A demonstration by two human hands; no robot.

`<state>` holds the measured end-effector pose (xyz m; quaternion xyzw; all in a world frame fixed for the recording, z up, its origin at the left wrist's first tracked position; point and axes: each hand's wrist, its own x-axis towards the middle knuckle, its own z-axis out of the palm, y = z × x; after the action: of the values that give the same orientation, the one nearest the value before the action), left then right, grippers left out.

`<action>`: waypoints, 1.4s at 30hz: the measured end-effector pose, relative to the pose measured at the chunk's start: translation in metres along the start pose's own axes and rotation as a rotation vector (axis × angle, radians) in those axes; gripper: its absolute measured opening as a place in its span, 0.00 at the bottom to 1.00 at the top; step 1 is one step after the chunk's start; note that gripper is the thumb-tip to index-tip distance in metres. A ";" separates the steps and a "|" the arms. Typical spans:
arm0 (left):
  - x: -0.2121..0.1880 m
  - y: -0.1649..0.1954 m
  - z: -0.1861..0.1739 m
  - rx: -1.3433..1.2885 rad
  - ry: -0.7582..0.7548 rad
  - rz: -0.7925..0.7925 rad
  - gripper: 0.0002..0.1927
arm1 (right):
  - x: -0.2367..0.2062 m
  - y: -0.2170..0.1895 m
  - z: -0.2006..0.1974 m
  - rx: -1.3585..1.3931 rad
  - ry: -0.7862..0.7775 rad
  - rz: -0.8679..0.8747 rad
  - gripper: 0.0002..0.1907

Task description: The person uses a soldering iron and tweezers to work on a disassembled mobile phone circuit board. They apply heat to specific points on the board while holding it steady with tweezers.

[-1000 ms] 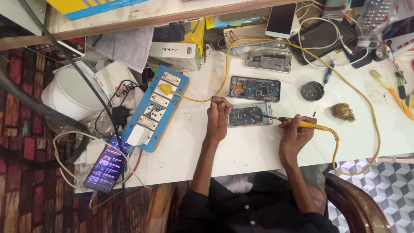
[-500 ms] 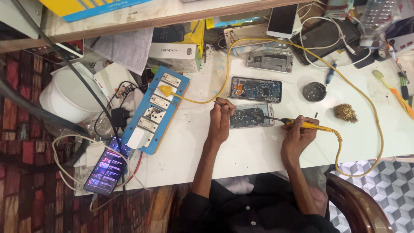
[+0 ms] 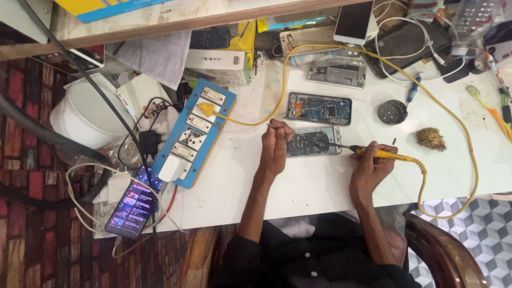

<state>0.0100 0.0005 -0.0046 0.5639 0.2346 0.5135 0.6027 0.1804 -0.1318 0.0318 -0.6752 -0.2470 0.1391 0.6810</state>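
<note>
An opened phone (image 3: 313, 142) lies on the white table (image 3: 309, 184) with its insides showing. My left hand (image 3: 275, 144) rests at the phone's left edge and pinches a thin wire-like tool that sticks up and left. My right hand (image 3: 372, 164) grips a yellow soldering iron (image 3: 381, 154); its dark tip points left and touches the phone's right end. A yellow cord (image 3: 453, 133) runs from the iron in a wide loop to a plug (image 3: 207, 109) in the blue power strip (image 3: 195, 132).
A second opened phone (image 3: 319, 108) and a third (image 3: 336, 72) lie farther back. A round tin (image 3: 392, 112) and brass wool (image 3: 431, 138) sit right. A lit phone (image 3: 132, 207) lies at the left edge, near a white bucket (image 3: 85, 114). A wooden chair (image 3: 442, 253) is lower right.
Both hands stay at the opened phone; the iron's tip has shifted slightly toward the phone. The view has drifted a little.
</note>
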 end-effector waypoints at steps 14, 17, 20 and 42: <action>0.001 0.007 0.001 0.022 0.038 -0.127 0.18 | 0.002 0.004 -0.001 0.015 0.006 -0.037 0.09; 0.001 0.007 0.001 0.037 -0.007 -0.061 0.19 | 0.001 0.003 -0.001 -0.006 0.005 -0.037 0.10; 0.002 0.007 0.000 0.102 -0.027 -0.046 0.20 | 0.002 0.002 0.001 0.008 -0.005 -0.043 0.11; 0.003 0.002 -0.002 -0.050 0.053 -0.039 0.18 | 0.003 -0.003 0.006 -0.005 -0.003 -0.018 0.11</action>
<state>0.0090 0.0033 -0.0027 0.5302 0.2488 0.5222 0.6199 0.1796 -0.1256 0.0348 -0.6746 -0.2545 0.1332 0.6800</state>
